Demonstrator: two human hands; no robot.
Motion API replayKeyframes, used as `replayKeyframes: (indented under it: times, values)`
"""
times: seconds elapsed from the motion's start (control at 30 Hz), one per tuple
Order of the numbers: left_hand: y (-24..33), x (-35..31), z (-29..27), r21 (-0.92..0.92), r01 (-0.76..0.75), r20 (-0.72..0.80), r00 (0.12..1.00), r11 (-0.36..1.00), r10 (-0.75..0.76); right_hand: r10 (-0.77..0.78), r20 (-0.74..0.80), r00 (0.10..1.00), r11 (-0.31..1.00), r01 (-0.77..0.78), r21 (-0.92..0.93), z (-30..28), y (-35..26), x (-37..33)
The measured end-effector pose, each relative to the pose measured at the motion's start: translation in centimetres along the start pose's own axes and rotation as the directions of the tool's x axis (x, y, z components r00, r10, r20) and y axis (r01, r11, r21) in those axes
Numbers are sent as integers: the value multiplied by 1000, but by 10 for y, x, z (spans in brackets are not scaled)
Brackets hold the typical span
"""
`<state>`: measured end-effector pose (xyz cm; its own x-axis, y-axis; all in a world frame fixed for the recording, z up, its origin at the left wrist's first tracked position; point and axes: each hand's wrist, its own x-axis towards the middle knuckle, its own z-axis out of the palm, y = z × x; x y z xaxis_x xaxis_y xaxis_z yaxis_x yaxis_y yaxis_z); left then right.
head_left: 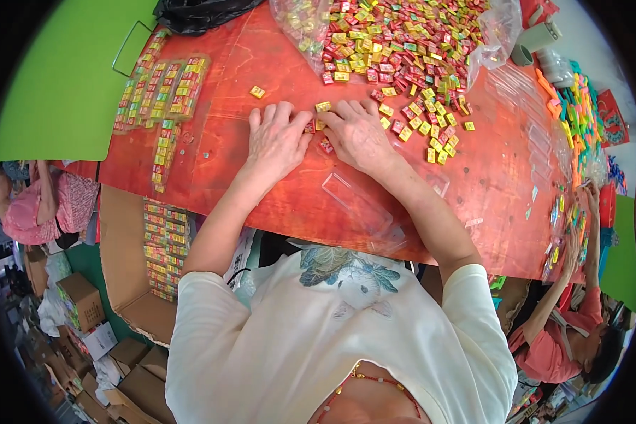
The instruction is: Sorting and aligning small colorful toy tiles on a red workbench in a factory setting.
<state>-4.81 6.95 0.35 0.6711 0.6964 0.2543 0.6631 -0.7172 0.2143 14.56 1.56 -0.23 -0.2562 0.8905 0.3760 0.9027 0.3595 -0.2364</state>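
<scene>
Both my hands rest on the red tabletop (261, 199), close together. My left hand (279, 143) has its fingers curled, with a small red box-shaped piece (309, 127) at its thumb and index finger. Facing it, my right hand (360, 140) bends its fingers over a small yellow box-shaped piece (320, 124); its fingertips are partly hidden. Just beyond them lies another yellow piece (323, 107), and a red piece (326, 145) lies between the hands on the near side. A lone yellow piece (257, 92) sits beyond my left hand.
A large heap of red and yellow pieces (410, 42) spills from a clear plastic bag (300, 32). Filled clear packs (187, 88) lie at left. Clear empty trays (357, 201) lie near the front edge. A cardboard box (124, 261) holds more packs. At right, a co-worker's arms (555, 304) reach over the table.
</scene>
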Motion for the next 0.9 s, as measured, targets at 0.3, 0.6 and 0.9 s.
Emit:
replayKeyframes:
  times: [0.3,0.6,0.9]
  values:
    - [-66,13,1,183,199,-149,974,963,-173,-61,-79,995,991,51,-128,7,34,15]
    - [-24,-21,1,31,75,-93,993,997,-72,162,-72,984,962,-174,-209,-10,14,-10]
    - [-8,-10,1,-100,27,-51,998,995,-32,27,20,999,989,-24,-148,-15,-24,-31]
